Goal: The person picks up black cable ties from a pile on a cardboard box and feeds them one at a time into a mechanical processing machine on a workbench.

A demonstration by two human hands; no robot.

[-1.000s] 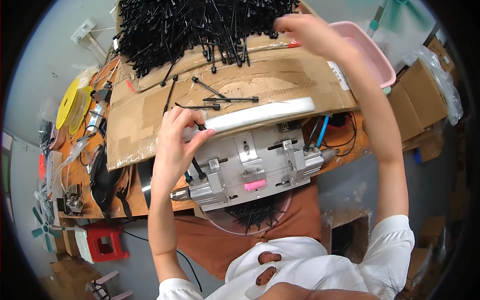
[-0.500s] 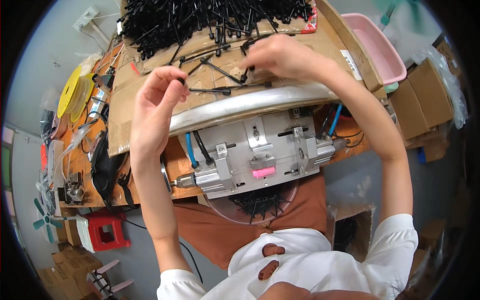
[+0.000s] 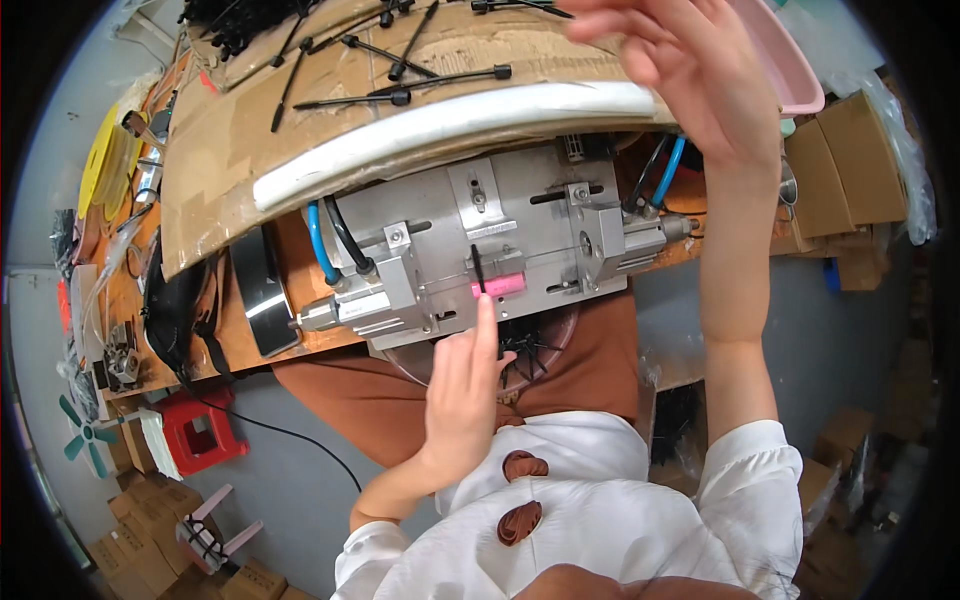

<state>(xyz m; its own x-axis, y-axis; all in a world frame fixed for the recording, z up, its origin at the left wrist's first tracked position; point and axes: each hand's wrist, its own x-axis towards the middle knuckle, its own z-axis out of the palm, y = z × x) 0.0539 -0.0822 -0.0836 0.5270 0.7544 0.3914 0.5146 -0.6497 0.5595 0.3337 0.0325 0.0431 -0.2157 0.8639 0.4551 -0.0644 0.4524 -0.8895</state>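
My left hand (image 3: 463, 392) is over the metal fixture (image 3: 430, 215), its index finger stretched out and its thumb apart. That fingertip touches the lower end of a thin black rod (image 3: 478, 268), which stands against a pink block (image 3: 508, 285) on the fixture. My right hand (image 3: 690, 85) is raised at the far right above the cardboard, fingers spread, with nothing visible in it. Several black rods with knobbed ends (image 3: 440, 82) lie scattered on the cardboard sheet (image 3: 225, 150).
A white padded strip (image 3: 450, 135) edges the cardboard. A bowl of black rods (image 3: 530, 350) sits below the fixture, on my lap. At left are a dark phone-like slab (image 3: 265, 300), a black bag (image 3: 175, 310) and a red stool (image 3: 200, 435); at right, a pink basin (image 3: 790, 60).
My left hand has come down from the cardboard to the fixture, where a black rod now stands at the pink block. The right hand has moved right and its fingers have spread. The view has shifted.
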